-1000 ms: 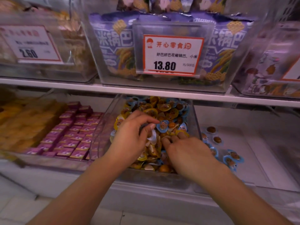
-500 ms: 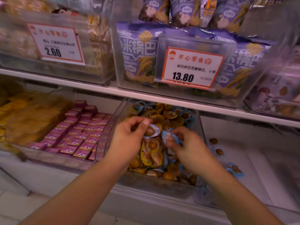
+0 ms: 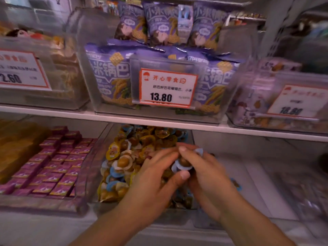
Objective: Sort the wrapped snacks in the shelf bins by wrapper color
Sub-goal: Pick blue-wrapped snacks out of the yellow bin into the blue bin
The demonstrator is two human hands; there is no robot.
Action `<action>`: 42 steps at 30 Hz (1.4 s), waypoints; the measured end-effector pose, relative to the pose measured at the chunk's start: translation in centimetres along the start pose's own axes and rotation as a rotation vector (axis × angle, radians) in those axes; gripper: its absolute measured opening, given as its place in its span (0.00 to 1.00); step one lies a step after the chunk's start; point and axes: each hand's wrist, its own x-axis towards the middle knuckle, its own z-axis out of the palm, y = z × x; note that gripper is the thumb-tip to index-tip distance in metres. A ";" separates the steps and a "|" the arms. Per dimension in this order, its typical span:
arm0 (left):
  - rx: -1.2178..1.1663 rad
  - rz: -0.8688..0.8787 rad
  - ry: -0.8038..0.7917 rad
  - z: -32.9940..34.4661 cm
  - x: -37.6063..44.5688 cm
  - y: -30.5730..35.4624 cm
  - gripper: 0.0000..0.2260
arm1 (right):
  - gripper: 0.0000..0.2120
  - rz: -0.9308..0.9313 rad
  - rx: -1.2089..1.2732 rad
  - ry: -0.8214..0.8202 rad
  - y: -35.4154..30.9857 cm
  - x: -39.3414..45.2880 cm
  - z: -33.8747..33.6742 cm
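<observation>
- Setting: a shop shelf point(image 3: 159, 122) with clear plastic bins on two levels; the upper level carries purple bags point(image 3: 110, 75) behind a price tag point(image 3: 167, 87) reading 13.80.
- Lower level, left: a bin of small purple boxes point(image 3: 53, 167) laid in rows.
- Lower level, centre: the middle bin point(image 3: 90, 167), holding a mixed heap of wrapped snacks point(image 3: 127, 157), round cups with yellow or blue rims, spread from its back wall to its front edge.
- Lower level, right: the right bin point(image 3: 266, 183), its floor mostly bare; one blue-rimmed cup point(image 3: 237, 185) shows beside the right wrist, and whether more lie there cannot be told, as the hand covers that area and the frame is blurred.
- Left hand point(image 3: 152, 181): over the front of the middle bin, fingers curled, thumb against a blue-rimmed snack point(image 3: 182, 165).
- Right hand point(image 3: 207, 176): fingers bent over the same snack from above and from the right, so both hands pinch it, just above the heap at the bin's right edge.
- Progress, as a judgement: sorting is at an early stage; yellow and blue wrappers remain thoroughly mixed in the middle bin, and most blue pieces still await transfer.
</observation>
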 end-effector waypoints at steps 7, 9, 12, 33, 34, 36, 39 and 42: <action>0.144 -0.030 0.140 -0.7 0.5 -1.7 0.13 | 0.04 -0.085 -0.325 0.180 -3.2 1.9 -8.2; 0.272 -0.030 0.142 -1.6 0.9 -2.8 0.11 | 0.05 -0.040 -0.511 0.294 -2.8 3.5 -11.5; 0.434 -0.065 0.077 -2.3 0.9 -4.3 0.12 | 0.07 0.102 -0.447 0.324 -2.0 5.8 -14.9; 0.579 -0.116 0.127 -13.2 -4.8 -7.0 0.17 | 0.21 -0.761 -1.396 -0.415 4.6 2.3 3.2; 0.585 -0.124 0.104 -13.3 -5.3 -7.2 0.16 | 0.23 -0.748 -1.469 -0.448 5.6 2.9 4.6; 0.636 -0.154 0.072 -13.2 -6.0 -7.4 0.17 | 0.26 -0.722 -1.622 -0.469 7.2 4.7 6.9; 0.803 -0.180 -0.013 -12.4 -6.2 -7.1 0.20 | 0.25 -0.706 -1.736 -0.449 7.9 7.1 7.7; 0.959 -0.089 -0.048 -11.3 -5.1 -6.3 0.21 | 0.23 -0.693 -1.719 -0.446 6.7 7.2 5.6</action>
